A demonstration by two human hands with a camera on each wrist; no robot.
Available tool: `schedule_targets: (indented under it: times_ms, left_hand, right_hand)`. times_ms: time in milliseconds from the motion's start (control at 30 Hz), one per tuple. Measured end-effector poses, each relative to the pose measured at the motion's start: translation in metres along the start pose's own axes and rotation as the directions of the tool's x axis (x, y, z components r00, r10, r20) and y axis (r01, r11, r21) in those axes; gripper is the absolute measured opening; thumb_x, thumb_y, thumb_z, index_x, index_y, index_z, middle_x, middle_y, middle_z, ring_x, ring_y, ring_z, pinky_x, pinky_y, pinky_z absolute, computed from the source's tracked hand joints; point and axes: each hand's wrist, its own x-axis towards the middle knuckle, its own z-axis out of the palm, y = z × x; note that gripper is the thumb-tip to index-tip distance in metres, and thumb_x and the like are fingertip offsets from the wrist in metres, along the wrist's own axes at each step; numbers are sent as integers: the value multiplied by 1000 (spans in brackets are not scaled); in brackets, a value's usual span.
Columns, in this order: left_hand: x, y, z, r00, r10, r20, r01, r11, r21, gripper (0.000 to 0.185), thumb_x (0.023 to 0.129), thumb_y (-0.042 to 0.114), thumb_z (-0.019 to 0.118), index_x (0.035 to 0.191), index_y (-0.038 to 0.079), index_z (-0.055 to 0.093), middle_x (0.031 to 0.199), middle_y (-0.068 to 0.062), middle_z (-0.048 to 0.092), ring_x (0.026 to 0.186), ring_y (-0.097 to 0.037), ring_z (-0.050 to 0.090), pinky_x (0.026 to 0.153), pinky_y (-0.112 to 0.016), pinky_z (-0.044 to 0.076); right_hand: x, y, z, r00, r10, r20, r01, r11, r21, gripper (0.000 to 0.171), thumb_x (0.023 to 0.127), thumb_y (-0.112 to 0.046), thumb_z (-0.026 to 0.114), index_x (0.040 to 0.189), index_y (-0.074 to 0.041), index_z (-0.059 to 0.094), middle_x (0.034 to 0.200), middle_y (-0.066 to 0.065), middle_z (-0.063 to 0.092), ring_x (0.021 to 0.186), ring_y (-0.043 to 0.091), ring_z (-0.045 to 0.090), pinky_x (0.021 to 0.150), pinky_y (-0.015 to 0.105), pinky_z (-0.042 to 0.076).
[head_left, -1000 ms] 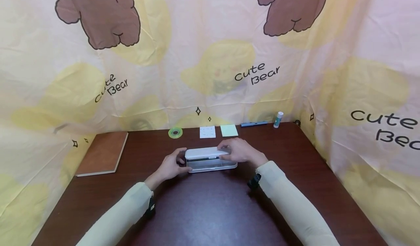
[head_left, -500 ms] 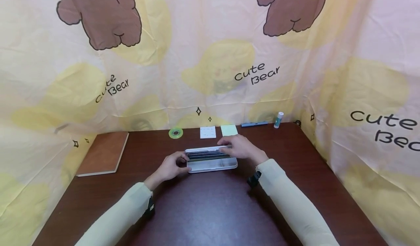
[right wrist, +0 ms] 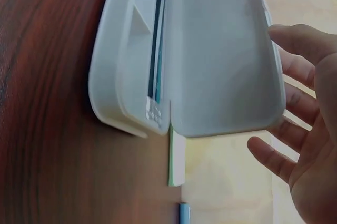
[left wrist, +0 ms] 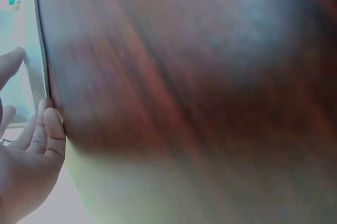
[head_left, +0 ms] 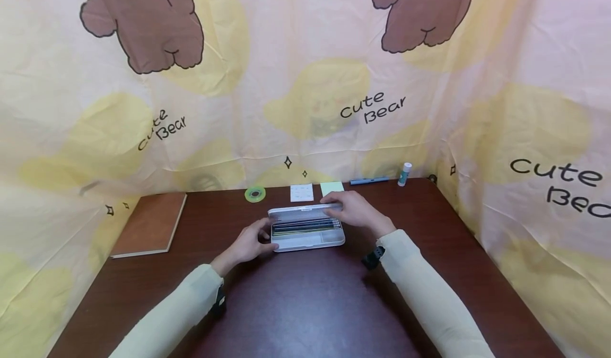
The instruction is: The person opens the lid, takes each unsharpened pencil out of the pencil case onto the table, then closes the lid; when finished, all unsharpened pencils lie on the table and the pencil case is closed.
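A white pencil case stands on the dark table in front of me, its hinged lid raised at the back. Several dark pencils lie lengthwise inside, behind a bare front compartment. My left hand grips the case's left end, thumb at the front corner; the left wrist view shows only the hand at its edge. With thumb and fingers my right hand pinches the lid's upper edge near its right end. In the right wrist view the little finger of that hand stands free of the lid.
Along the back edge lie a green tape roll, a white patterned paper pad, pale green sticky notes and a blue pen. A glue stick stands at the right. At the left lies a brown notebook.
My right hand has lifted the lid up and back from partly lowered to raised, bringing the pencils into view. The left hand has stayed at the case's left end.
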Motion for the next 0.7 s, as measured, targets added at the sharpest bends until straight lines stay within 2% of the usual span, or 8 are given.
schedule_targets:
  times_ms: [200,267,433,567,700]
  left_hand:
    - [0,2,-3,1000,-16,26,15,1000,26,84,83,26,83,154,26,38,142,-9,55,97,-17,63,89,-37,53]
    - [1,4,-4,999,-23,30,22,999,37,84,83,27,82,154,26,38,141,-10,55,97,-17,63,88,-37,53]
    - [3,2,-3,998,-36,43,34,999,30,87,83,28,82,155,26,34,142,-11,57,96,-16,63,87,-36,51]
    - [4,1,-3,997,-54,54,54,999,2,92,82,26,83,157,27,30,144,-12,56,95,-16,61,86,-33,50]
    - [5,1,-3,996,-68,55,69,998,-16,94,81,26,84,157,26,29,144,-11,56,93,-15,59,83,-32,49]
  right_hand:
    - [-6,9,-11,998,-1,-66,-1,1000,-24,34,94,-33,70,124,-19,68,119,-1,69,99,18,63,87,39,52]
    - [-8,11,-14,996,1,-87,-4,999,-33,35,93,-33,72,124,-18,68,118,3,68,97,22,60,86,40,50]
    - [-13,15,-16,992,17,-128,-20,1000,-21,32,92,-30,72,121,-18,69,114,4,66,95,22,57,86,40,50]
    - [-16,16,-15,993,48,-110,-45,998,32,28,92,-29,73,118,-17,69,105,-2,67,91,17,57,83,37,52]
    - [-17,17,-9,997,62,-41,-59,996,70,28,92,-25,73,117,-14,70,101,-6,69,90,15,62,85,37,55]
